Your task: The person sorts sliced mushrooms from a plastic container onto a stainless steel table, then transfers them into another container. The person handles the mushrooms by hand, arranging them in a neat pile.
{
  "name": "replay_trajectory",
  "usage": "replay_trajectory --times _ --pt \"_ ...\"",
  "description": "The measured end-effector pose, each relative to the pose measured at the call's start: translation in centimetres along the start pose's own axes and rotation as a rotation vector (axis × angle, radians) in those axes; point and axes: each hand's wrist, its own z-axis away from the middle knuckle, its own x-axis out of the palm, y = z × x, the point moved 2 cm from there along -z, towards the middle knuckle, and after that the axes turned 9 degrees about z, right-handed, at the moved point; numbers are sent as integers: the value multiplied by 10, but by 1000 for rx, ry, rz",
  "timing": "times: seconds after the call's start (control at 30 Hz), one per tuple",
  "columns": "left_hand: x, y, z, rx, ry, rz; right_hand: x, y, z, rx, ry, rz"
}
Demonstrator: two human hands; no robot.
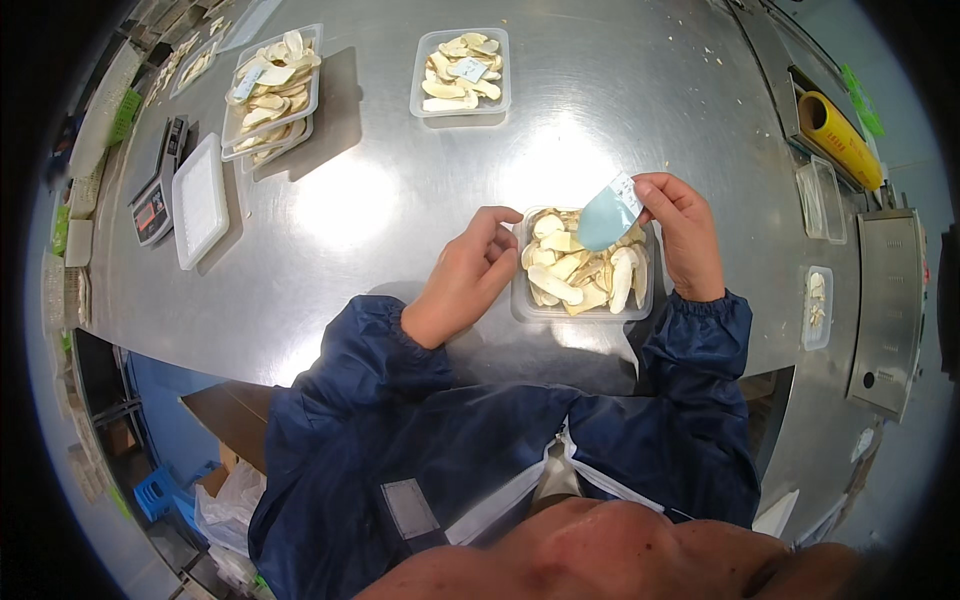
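Observation:
A clear plastic tub (525, 311) full of sliced, pale dried mushrooms (555, 285) stands on the steel table (420, 172) before me. Between its thumb and fingers, my right hand (682, 232) pinches a pale blue, rounded piece of film or card (604, 221) with a small white printed label (624, 191) at its upper end. This piece hangs over the tub's back right part. My left hand (476, 274) is at the tub's left side, its fingers loosely curled and holding nothing; whether a fingertip touches the rim I cannot tell.
Another mushroom tub (416, 90) with a label stands farther back. Stacked filled tubs (316, 82) are at the back left, near a white lid or tray (201, 201) and a digital scale (154, 210). At the right are a yellow roll (840, 139), clear containers (821, 199) and a steel appliance (889, 315).

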Motion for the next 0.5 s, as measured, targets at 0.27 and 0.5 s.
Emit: replay_trajectory --times 0.27,0.5 --pt "1 1 0 -13 2 -7 -3 6 0 -2 -14 -56" --pt "-38 -1 -28 52 241 1 -51 4 2 -128 200 -298"
